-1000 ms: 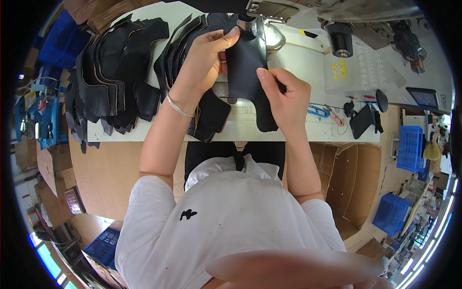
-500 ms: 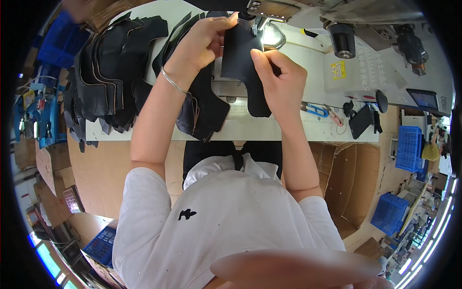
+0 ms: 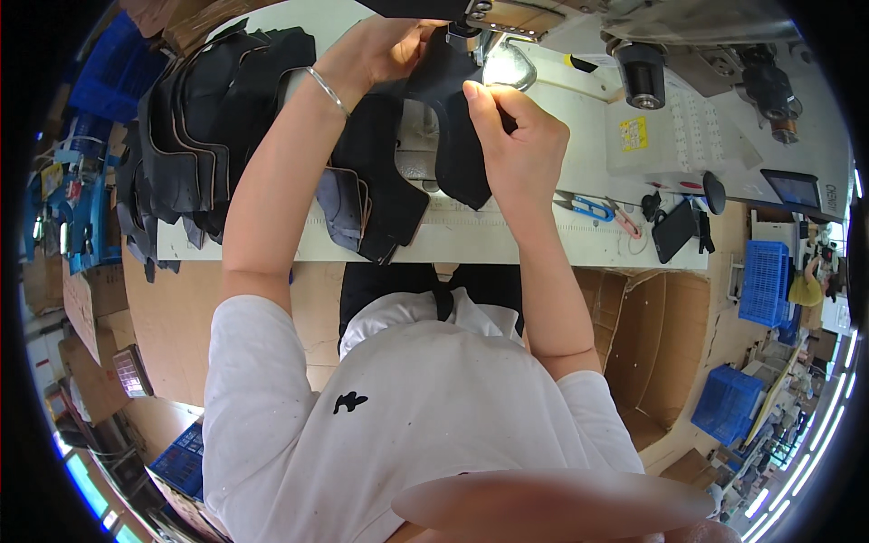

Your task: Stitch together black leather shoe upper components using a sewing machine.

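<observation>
Under the machine head (image 3: 465, 34), a smooth black piece (image 3: 460, 140) with a curved near tail is pinched at its right edge by the right hand (image 3: 523, 136); the grip of the left hand (image 3: 391, 50) cannot be told.

Head view: left fisheye on my head, facing down
My shirt (image 3: 453, 398): nearest, filling the lower middle
My left hand (image 3: 391, 52), my right hand (image 3: 525, 136): farther off, upper middle, over the table (image 3: 534, 242)
</observation>
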Tool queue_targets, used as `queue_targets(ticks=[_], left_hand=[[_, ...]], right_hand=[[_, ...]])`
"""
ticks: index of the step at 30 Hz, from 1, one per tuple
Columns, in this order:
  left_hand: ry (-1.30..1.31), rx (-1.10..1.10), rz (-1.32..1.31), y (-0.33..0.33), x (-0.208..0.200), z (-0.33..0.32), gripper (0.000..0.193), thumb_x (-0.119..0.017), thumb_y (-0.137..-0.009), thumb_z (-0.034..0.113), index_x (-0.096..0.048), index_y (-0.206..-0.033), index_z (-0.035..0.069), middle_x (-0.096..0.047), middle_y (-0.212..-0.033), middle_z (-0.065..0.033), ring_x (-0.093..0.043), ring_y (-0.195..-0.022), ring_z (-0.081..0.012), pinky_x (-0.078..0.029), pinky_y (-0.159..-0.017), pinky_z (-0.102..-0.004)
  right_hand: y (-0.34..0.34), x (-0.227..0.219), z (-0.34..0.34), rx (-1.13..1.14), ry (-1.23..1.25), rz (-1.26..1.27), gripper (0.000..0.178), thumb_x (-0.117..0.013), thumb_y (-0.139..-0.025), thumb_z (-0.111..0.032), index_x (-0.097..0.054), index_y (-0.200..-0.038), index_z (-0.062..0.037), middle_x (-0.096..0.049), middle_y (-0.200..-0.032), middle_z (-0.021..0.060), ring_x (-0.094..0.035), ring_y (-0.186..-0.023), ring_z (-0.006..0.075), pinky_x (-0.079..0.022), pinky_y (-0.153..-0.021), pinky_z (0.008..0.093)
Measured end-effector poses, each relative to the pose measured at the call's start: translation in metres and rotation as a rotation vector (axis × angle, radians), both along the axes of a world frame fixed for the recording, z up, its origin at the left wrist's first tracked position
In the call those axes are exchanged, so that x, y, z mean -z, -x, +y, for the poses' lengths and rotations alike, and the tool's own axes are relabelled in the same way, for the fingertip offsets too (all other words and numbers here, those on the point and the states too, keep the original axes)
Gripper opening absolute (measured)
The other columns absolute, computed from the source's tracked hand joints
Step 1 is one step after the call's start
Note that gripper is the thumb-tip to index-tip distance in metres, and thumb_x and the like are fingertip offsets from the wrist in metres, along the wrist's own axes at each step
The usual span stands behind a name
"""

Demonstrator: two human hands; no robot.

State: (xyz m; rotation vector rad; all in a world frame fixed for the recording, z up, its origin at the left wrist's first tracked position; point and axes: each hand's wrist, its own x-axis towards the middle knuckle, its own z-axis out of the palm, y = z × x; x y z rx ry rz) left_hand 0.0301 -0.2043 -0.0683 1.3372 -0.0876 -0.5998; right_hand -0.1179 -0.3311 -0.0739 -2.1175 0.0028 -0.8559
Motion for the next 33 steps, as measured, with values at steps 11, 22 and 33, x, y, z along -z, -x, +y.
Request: queue_targets(ticks=[11, 22, 33], left_hand=[[0.126, -0.137, 0.011, 0.048, 0.009, 0.012, 0.046, -0.05, -0.095, 0.048, -0.061, -0.092, 0.004, -0.063, -0.078, -0.0037, -0.064, -0.067, -0.0136, -0.053, -0.059, -0.0243], [0.345, -0.182, -0.067, 0.152, 0.005, -0.021, 0.021, -0.053, -0.098, 0.021, -0.053, -0.1, -0.001, -0.067, -0.083, -0.0111, -0.066, -0.053, -0.0206, -0.051, -0.038, -0.0262], [0.327, -0.286, -0.192, 0.159, 0.012, -0.046, 0.024, -0.051, -0.099, 0.023, -0.048, -0.093, -0.001, -0.064, -0.079, -0.0117, -0.065, -0.053, -0.0179, -0.051, -0.039, -0.025]], right_hand=[[0.007, -0.006, -0.01, -0.029, 0.111, 0.025, 0.029, -0.069, -0.085, -0.029, -0.064, -0.068, -0.0051, -0.053, -0.052, 0.0099, -0.051, -0.045, 0.0239, -0.039, -0.047, 0.0318], [0.005, 0.002, -0.037, 0.074, 0.047, -0.165, 0.045, -0.061, -0.088, -0.009, -0.044, -0.129, -0.0021, -0.057, -0.115, 0.0137, -0.059, -0.099, 0.0279, -0.047, -0.084, 0.037], [0.016, 0.036, -0.046, 0.088, 0.026, -0.148, 0.037, -0.045, -0.091, 0.004, -0.052, -0.126, -0.0049, -0.061, -0.112, 0.0112, -0.064, -0.095, 0.022, -0.049, -0.083, 0.0334]])
